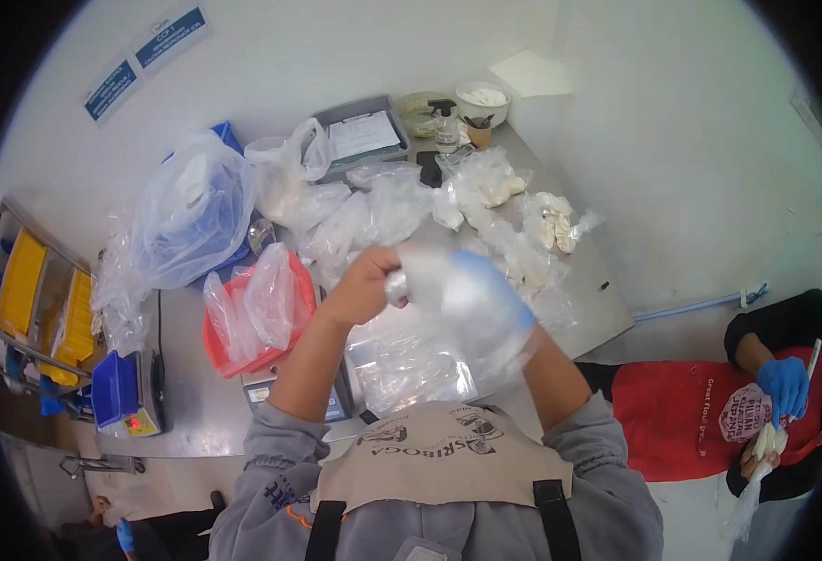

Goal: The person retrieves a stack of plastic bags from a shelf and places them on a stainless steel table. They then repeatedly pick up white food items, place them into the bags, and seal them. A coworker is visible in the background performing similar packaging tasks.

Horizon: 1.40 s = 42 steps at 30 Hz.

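Note:
Bare fingers of my left hand point(365, 289) grip one end of a blurred plastic bag point(433, 284) above the table. My right hand point(495, 287), in a blue glove, is at the bag's other side and seems to hold it. Motion blur and the film hide its fingertips, and the bag's contents cannot be made out. Beneath both hands, flat clear plastic bags point(411, 368) lie on the table. Left of my left forearm, a red basin point(304, 280) holds folded clear plastic bags point(268, 298). It sits on or over a scale point(260, 394).
Tied bags of whitish powder point(488, 175) crowd the metal table point(593, 287). Behind them stand a grey tray point(400, 140), a spray bottle point(446, 130) and a white bowl point(499, 112). At left, a blue tray point(114, 389) rests on another scale point(148, 393). A red-aproned person point(691, 414) works at right.

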{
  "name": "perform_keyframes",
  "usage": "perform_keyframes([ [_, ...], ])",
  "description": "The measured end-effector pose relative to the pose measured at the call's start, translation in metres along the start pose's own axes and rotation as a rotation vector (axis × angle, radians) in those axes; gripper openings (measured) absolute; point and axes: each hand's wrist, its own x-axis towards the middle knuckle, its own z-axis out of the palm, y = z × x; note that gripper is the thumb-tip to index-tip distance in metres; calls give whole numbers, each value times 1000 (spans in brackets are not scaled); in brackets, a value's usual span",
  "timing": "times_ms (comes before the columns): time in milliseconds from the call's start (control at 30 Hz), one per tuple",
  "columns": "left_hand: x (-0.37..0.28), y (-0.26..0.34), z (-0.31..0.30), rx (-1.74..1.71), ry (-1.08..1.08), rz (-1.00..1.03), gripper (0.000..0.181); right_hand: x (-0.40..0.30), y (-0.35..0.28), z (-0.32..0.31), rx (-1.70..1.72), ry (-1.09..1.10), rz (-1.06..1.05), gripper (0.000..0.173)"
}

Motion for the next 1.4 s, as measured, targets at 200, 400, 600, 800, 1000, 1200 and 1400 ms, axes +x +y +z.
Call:
perform_keyframes([
  [200,-4,-90,35,180,577,-129,19,-1,3,55,-485,428,-10,37],
  [400,-14,-92,45,-496,487,-421,21,6,15,70,-465,510,29,45],
  [600,-30,-98,27,-810,336,-395,17,9,19,60,-153,493,261,32],
  [800,-35,-70,32,-762,375,-427,22,3,-4,46,-224,248,-22,14],
  [1000,-43,-78,32,-564,224,-421,19,17,2,48,-35,365,67,12],
  [1200,-67,-105,48,28,158,-243,33,32,0,44,-82,437,13,8],
  [1400,4,-106,13,474,238,-388,26,35,-2,-2,-30,607,120,12],
])
